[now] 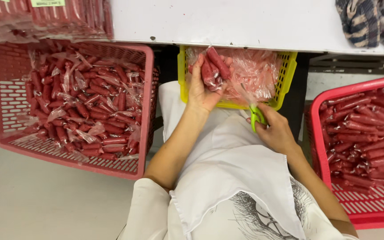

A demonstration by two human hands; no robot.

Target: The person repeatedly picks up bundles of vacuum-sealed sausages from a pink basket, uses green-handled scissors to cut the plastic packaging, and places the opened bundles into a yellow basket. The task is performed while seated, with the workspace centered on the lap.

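Observation:
My left hand (202,86) holds a clear plastic bag of red sausage sticks (213,67) up over the yellow basket (285,78). My right hand (275,130) grips green-handled scissors (257,115), whose blades point up at the loose tail of the bag's plastic. The yellow basket in front of me holds crumpled clear plastic trimmings (258,73). A white cloth (227,173) lies across my lap.
A pink crate (145,111) on my left is full of bagged red sticks. A red crate (330,133) on my right holds more of them. A white table edge (245,26) runs above, with stacked packs at the top left and a patterned cloth at the top right.

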